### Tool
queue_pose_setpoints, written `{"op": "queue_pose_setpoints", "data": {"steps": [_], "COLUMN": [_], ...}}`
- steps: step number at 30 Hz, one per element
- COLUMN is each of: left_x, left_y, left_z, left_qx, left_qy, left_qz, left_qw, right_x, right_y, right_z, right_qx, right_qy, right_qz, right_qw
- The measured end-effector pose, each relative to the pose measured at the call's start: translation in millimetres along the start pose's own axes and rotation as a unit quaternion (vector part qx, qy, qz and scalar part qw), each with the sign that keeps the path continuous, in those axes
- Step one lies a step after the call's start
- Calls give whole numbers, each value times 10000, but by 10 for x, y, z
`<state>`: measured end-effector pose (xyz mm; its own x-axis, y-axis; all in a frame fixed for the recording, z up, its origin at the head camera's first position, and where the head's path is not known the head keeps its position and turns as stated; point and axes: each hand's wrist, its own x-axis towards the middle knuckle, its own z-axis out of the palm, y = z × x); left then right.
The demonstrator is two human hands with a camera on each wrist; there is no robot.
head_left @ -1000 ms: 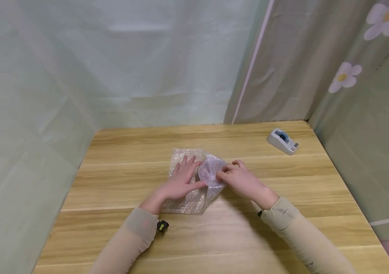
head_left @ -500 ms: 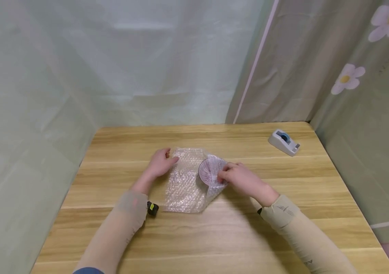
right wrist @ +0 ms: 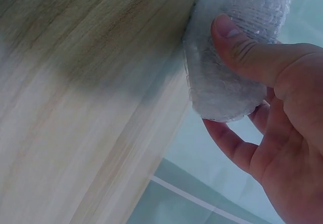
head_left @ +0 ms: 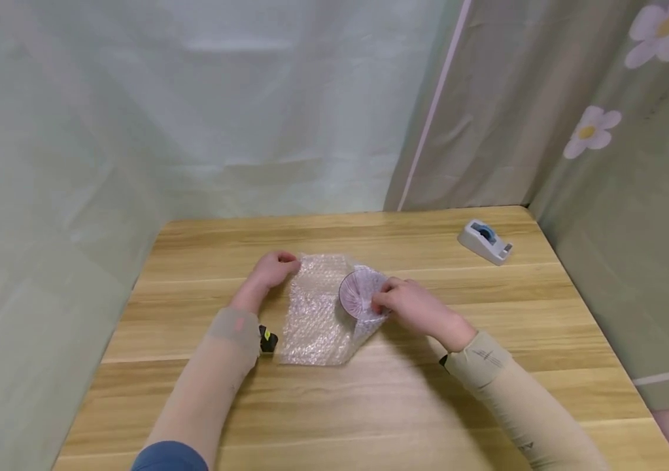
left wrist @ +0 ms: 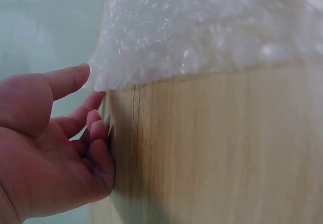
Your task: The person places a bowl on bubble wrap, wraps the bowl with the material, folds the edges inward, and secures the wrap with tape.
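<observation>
A sheet of bubble wrap (head_left: 316,327) lies on the wooden table, its right end folded over a small round bowl (head_left: 353,296) with fine radial lines and a dark rim. My right hand (head_left: 416,311) grips the folded wrap and bowl from the right. In the right wrist view, the thumb (right wrist: 229,32) presses on the wrap with fingers beneath. My left hand (head_left: 272,271) is at the sheet's far left corner. In the left wrist view, its thumb and index fingertip are on either side of that corner, with a gap between them.
A grey tape dispenser (head_left: 484,242) with a blue core stands at the table's back right. The wooden table (head_left: 205,248) meets hanging curtains (head_left: 281,131) behind and at both sides.
My left hand has left the middle of the bubble wrap, beside the bowl, and gone to the sheet's far left corner. The right hand keeps its grip in the same place.
</observation>
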<state>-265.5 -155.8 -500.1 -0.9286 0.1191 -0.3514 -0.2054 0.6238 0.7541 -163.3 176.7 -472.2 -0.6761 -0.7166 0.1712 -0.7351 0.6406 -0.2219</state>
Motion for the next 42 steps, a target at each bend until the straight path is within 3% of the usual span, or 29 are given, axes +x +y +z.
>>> {"op": "queue_pose_setpoints", "data": {"steps": [12,21,28,42], "left_x": [82,50,41,33], "left_y": [67,34,15,0], "left_z": [77,39,33,43], "left_qx": [-479,-906,-937,-1082], "left_qy": [396,264,253,413], "left_qz": [-153,-273,-427,-269], "left_qw": [9980,9952,9944,9929], "right_x": [12,3,5,8], "right_y": [2,4,9,-3], "right_z": [-7,-23,-10,-10], "right_qx": [-35,49,42,27], "right_qy": [-117,-90,-71,-58], "right_qz": [71,74,49,65], "right_qw": [9999,9999,10000,10000]}}
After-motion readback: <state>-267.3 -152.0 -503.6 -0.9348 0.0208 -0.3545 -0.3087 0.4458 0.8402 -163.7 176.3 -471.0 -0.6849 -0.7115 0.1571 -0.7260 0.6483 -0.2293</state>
